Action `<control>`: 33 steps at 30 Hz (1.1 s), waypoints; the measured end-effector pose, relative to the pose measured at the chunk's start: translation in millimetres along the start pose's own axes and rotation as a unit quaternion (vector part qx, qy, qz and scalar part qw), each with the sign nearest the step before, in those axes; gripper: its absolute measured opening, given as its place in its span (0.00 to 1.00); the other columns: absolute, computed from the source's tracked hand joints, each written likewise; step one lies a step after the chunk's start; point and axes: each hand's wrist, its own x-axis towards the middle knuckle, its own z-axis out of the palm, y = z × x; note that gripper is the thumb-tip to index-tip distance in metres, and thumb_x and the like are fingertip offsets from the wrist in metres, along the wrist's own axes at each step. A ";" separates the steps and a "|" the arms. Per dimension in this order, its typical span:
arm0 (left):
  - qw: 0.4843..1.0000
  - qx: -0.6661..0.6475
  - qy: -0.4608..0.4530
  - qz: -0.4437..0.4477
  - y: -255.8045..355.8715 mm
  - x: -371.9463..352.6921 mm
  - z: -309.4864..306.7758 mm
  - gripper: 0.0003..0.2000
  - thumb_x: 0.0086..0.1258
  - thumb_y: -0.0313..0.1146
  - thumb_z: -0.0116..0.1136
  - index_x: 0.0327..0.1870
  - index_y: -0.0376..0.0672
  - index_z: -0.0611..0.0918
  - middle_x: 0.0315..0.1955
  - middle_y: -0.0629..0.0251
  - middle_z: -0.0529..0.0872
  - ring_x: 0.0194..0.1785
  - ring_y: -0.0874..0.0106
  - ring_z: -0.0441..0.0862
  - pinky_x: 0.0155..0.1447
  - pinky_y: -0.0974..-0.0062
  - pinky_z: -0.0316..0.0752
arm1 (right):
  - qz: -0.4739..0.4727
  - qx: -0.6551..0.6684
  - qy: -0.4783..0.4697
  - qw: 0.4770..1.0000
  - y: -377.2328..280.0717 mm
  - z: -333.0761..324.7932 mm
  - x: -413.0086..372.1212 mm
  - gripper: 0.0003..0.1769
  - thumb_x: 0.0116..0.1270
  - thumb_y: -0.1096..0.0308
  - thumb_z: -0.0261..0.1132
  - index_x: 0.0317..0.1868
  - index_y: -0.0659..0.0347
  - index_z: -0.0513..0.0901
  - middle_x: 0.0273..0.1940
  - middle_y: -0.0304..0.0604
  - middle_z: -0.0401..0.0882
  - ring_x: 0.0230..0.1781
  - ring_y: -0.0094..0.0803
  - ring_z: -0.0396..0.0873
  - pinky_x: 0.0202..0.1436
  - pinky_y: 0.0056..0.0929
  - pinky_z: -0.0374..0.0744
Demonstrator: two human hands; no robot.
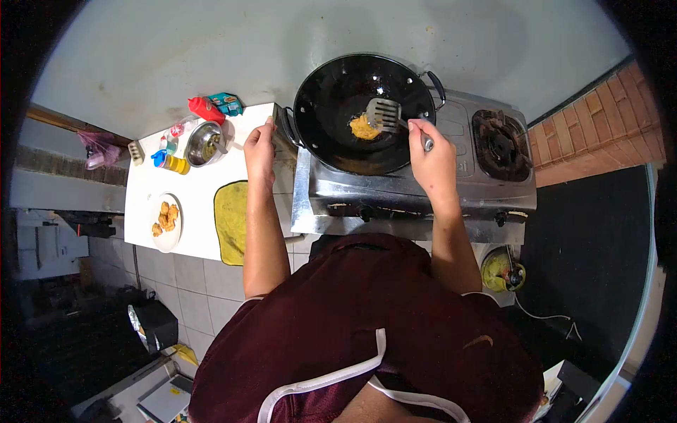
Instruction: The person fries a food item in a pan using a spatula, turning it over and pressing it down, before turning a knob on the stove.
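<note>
In the head view, my right hand (pixel 434 156) is closed round the handle of a slotted spatula (pixel 384 115). The spatula's head is inside a black wok (pixel 331 151), against a golden fried piece of food (pixel 363 127) near the wok's middle. My left hand (pixel 260 151) is held over the right edge of the white table, just left of the wok's left handle (pixel 290 127) and apart from it. Its fingers are curled in and its thumb points up; nothing shows in them.
The wok sits on the left of a steel gas stove (pixel 367 189); a second burner (pixel 502 146) is at right. The white table (pixel 201 187) holds a plate (pixel 167 243) of fried pieces, a metal bowl (pixel 199 150), a yellow bottle (pixel 176 164), a red bottle (pixel 206 110) and a green cloth (pixel 231 222).
</note>
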 end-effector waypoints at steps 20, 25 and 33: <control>0.998 -0.009 -0.062 -0.020 -7.8 13.9 7.8 0.12 0.67 0.41 0.62 0.27 0.44 0.78 0.16 0.80 0.69 0.19 0.86 0.59 0.23 0.83 0.51 | 0.019 0.021 0.068 0.997 -12.3 -8.7 -27.1 0.08 0.66 0.69 0.62 0.43 0.63 0.82 0.37 0.51 0.84 0.38 0.42 0.84 0.43 0.31 0.78; 0.996 -0.014 -0.077 -0.031 -10.5 19.1 3.7 0.12 0.66 0.41 0.62 0.26 0.44 0.78 0.16 0.80 0.69 0.19 0.87 0.59 0.23 0.83 0.51 | 0.020 0.008 0.074 0.997 -22.0 -4.9 -32.1 0.08 0.66 0.70 0.62 0.43 0.62 0.82 0.38 0.51 0.84 0.39 0.42 0.84 0.43 0.32 0.78; 0.991 0.029 -0.125 -0.019 -6.8 26.5 -1.4 0.10 0.67 0.41 0.61 0.28 0.46 0.79 0.17 0.81 0.70 0.18 0.87 0.60 0.22 0.84 0.51 | -0.012 -0.010 0.087 0.996 -37.7 11.0 -35.2 0.08 0.65 0.70 0.63 0.43 0.62 0.82 0.38 0.51 0.84 0.39 0.44 0.83 0.44 0.33 0.78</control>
